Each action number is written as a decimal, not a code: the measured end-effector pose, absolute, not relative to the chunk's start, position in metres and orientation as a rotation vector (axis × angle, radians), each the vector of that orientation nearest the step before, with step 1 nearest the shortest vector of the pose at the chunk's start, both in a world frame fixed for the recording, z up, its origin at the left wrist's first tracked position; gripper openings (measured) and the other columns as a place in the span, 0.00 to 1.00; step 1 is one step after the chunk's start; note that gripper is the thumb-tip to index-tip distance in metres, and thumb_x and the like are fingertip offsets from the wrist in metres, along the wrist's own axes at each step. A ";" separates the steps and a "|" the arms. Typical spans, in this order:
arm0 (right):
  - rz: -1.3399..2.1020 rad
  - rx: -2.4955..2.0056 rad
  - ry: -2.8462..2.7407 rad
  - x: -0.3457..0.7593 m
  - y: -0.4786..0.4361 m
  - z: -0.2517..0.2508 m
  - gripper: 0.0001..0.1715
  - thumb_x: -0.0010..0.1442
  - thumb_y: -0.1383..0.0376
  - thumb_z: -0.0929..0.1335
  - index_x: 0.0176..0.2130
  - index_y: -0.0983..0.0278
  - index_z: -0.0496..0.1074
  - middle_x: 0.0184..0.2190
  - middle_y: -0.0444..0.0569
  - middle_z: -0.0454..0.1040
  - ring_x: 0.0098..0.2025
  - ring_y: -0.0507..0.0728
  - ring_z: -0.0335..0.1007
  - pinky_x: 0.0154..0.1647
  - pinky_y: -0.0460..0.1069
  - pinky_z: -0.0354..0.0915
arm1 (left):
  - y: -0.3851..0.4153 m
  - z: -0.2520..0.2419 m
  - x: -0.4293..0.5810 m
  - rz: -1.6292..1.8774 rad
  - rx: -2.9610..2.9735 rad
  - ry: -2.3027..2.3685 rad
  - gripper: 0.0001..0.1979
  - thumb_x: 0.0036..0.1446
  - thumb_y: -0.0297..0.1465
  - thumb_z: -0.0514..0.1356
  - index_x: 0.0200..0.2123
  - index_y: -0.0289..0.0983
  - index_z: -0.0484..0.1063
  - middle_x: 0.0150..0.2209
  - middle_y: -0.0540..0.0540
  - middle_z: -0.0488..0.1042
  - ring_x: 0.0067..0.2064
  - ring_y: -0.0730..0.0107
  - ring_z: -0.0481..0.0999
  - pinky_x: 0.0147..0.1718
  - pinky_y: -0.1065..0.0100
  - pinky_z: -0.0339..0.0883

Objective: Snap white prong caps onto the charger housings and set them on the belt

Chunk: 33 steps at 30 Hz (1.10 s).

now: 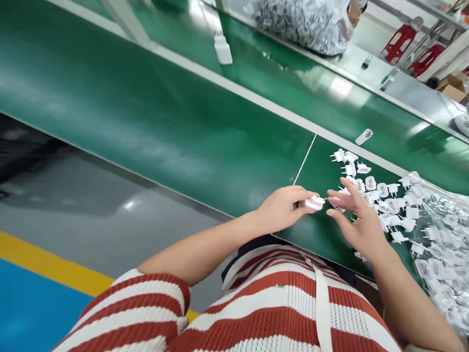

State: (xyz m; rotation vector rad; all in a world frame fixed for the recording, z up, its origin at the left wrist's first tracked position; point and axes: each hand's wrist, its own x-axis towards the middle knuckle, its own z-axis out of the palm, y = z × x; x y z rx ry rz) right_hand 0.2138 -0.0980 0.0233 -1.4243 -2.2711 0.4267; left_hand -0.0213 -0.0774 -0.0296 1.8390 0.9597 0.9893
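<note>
My left hand [284,208] is closed on a small white plug part [314,202] just above the near edge of the green conveyor belt [164,122]. My right hand [357,220] is right beside it, fingers spread, its fingertips touching the end of that part. Behind my right hand lie several loose white plug parts [381,195] scattered on the belt. A clear plastic bag [443,244] full of the same parts lies at the right edge.
A white adapter [223,49] and a small white label piece [364,136] lie farther up the belt. Another bag of parts [304,19] sits at the far side. Red stools [399,41] stand at top right. Grey floor with a yellow and blue stripe [44,266] is at the left.
</note>
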 end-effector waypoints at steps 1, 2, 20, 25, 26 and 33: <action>0.362 -1.452 -2.273 0.223 -0.093 0.022 0.36 0.71 0.57 0.68 0.72 0.54 0.55 0.56 0.53 0.79 0.53 0.66 0.78 0.50 0.61 0.76 | -0.061 -0.024 -0.025 0.998 1.819 0.986 0.16 0.62 0.36 0.67 0.52 0.39 0.80 0.46 0.43 0.83 0.43 0.62 0.82 0.46 0.61 0.75; 0.240 -1.480 -2.302 0.232 -0.088 0.019 0.31 0.71 0.56 0.67 0.69 0.56 0.61 0.57 0.54 0.78 0.55 0.68 0.76 0.51 0.64 0.75 | -0.041 -0.019 -0.027 1.026 1.796 1.026 0.16 0.60 0.35 0.69 0.50 0.39 0.81 0.46 0.43 0.83 0.44 0.62 0.82 0.47 0.61 0.75; -0.143 -1.215 -2.456 0.274 -0.074 -0.051 0.20 0.72 0.61 0.62 0.60 0.58 0.71 0.47 0.57 0.75 0.43 0.67 0.71 0.43 0.64 0.72 | 0.221 -0.016 0.005 1.119 1.527 2.039 0.31 0.55 0.24 0.64 0.62 0.40 0.69 0.65 0.37 0.71 0.69 0.46 0.66 0.67 0.50 0.59; 0.269 -1.381 -2.125 0.260 -0.087 -0.014 0.27 0.68 0.61 0.69 0.64 0.56 0.66 0.49 0.55 0.72 0.50 0.66 0.72 0.50 0.63 0.75 | 0.201 -0.020 0.051 1.226 1.904 1.735 0.35 0.56 0.25 0.62 0.67 0.38 0.62 0.72 0.40 0.60 0.75 0.57 0.51 0.74 0.59 0.41; 0.342 -1.374 -2.020 0.256 -0.088 -0.008 0.29 0.67 0.61 0.70 0.65 0.56 0.65 0.50 0.55 0.71 0.52 0.65 0.72 0.52 0.63 0.75 | 0.199 -0.022 0.062 1.187 1.975 1.612 0.34 0.56 0.26 0.64 0.66 0.37 0.64 0.70 0.39 0.63 0.73 0.56 0.55 0.74 0.59 0.44; 0.364 -1.260 -1.767 0.245 -0.088 0.005 0.26 0.62 0.70 0.74 0.57 0.52 0.74 0.49 0.51 0.66 0.55 0.62 0.72 0.51 0.61 0.79 | 0.203 -0.039 0.106 0.879 1.801 1.418 0.32 0.51 0.27 0.71 0.60 0.31 0.69 0.60 0.33 0.74 0.63 0.45 0.71 0.65 0.52 0.62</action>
